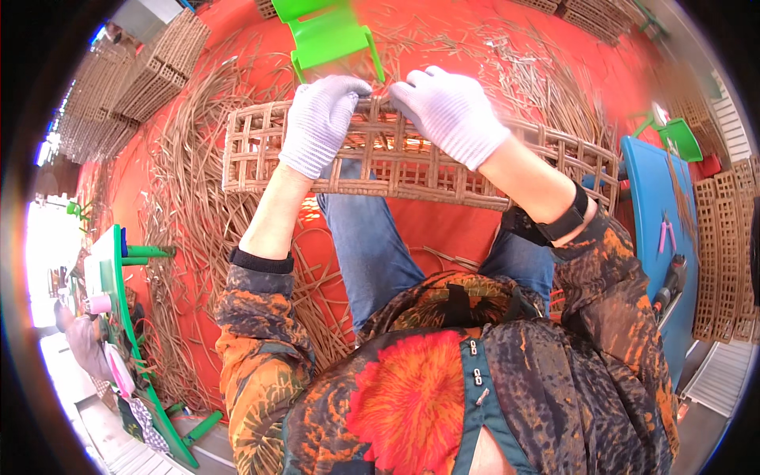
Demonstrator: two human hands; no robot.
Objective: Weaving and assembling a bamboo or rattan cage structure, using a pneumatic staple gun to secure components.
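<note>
The brown woven basket [393, 176] is across the upper middle of the frame. At its upper edge, the left hand [323, 127] and the right hand [455, 115] have bent fingers; whether clamped on it, one cannot tell. Probably steady, even tension serves best; no brand or writing is readable

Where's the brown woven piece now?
In the head view, the brown woven piece spans the upper centre, at the left hand and right hand, below the green chair.
</note>
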